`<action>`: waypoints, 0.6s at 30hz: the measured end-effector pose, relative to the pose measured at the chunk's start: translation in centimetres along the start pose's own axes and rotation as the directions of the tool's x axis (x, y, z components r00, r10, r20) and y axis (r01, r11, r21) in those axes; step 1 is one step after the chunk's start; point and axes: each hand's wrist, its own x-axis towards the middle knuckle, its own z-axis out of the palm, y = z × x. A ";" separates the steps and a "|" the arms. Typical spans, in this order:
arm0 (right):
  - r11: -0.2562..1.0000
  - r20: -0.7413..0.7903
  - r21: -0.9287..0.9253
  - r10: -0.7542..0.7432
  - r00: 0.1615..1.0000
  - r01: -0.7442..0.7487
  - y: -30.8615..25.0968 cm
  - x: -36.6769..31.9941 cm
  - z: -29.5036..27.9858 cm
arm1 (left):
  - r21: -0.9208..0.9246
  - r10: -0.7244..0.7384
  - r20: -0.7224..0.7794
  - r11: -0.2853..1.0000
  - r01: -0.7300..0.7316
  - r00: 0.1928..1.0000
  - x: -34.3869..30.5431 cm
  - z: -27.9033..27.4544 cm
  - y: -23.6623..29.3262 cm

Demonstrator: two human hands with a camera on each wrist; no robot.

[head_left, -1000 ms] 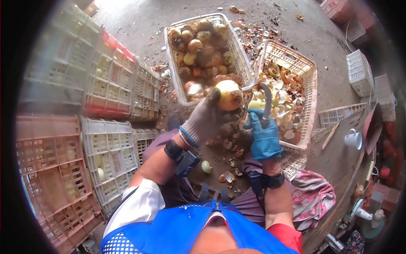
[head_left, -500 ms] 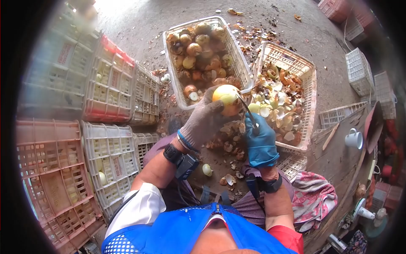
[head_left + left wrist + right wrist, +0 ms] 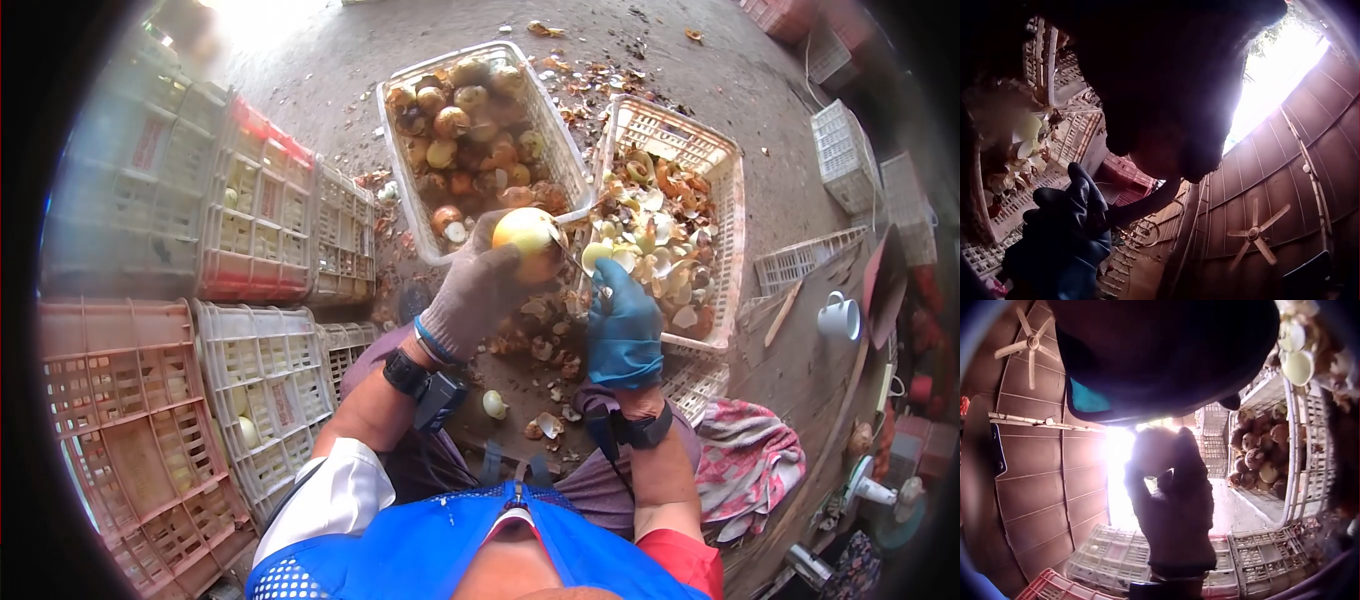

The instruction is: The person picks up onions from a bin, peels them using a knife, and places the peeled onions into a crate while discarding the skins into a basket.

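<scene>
My left hand (image 3: 470, 290), in a greyish knit glove, grips a large onion (image 3: 522, 236) with its pale yellow side up and brown skin low on its right. To its right my right hand (image 3: 625, 325), in a blue rubber glove, holds a curved knife (image 3: 1150, 205), fingers wrapped round the handle. In the head view the blade shows edge-on beside the onion's right side. The left wrist view has the blade reaching to the dark onion and glove. In the right wrist view the left hand and onion stand dark against the light.
A white crate (image 3: 397, 190) of unpeeled onions stands ahead, beside a crate (image 3: 735, 240) of peels and scraps. Stacked crates (image 3: 255, 200) line the left side. A wooden board (image 3: 790, 350) with a white mug (image 3: 838, 317) is at right. A peeled onion (image 3: 495, 404) lies between the legs.
The knife, upright and apart from the onion at first, swung over to the onion's right side, then drew slightly down and right. The left hand turned the onion and moved it a little left.
</scene>
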 end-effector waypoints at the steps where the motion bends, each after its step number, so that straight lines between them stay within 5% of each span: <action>1: 1.000 0.012 -0.004 -0.013 1.000 0.013 0.2 0.1 -0.1 | 0.006 0.012 0.016 1.000 -0.012 1.000 0.0 -0.1 -0.1; 3: 0.999 0.037 -0.009 -0.039 0.999 0.040 0.6 0.3 -0.2 | 0.019 0.036 0.046 0.999 -0.037 0.998 -0.1 -0.5 -0.2; 6: 0.997 0.055 -0.067 -0.039 0.998 0.042 0.8 0.5 -0.2 | 0.593 0.313 0.114 0.740 -0.318 0.943 0.3 -1.2 0.4; 10: 0.989 0.050 -0.140 -0.039 0.998 0.046 0.3 1.2 -0.5 | 0.118 0.002 0.046 0.993 -0.007 0.999 -0.5 -0.9 0.5; 11: 0.988 0.045 -0.144 -0.048 0.998 0.054 0.6 1.2 -0.3 | 0.069 0.034 0.081 0.997 -0.040 0.996 -0.4 -1.4 0.0; 14: 0.990 0.048 -0.134 -0.026 0.998 0.033 0.6 1.0 0.1 | 0.157 0.076 0.077 0.984 -0.088 0.994 -0.1 -2.0 0.1; 15: 0.991 0.053 -0.131 -0.013 0.999 0.020 0.6 1.0 0.1 | 0.320 0.168 0.071 0.930 -0.182 0.983 -0.1 -1.8 0.1; 17: 0.954 0.085 0.279 0.092 0.992 -0.112 2.0 -0.4 2.6 | 0.611 0.345 0.107 0.717 -0.335 0.932 0.0 -1.3 0.2; 18: 0.867 0.116 0.468 0.132 0.984 -0.172 2.3 -0.9 3.5 | 0.607 0.341 0.096 0.724 -0.327 0.935 0.0 -1.2 0.3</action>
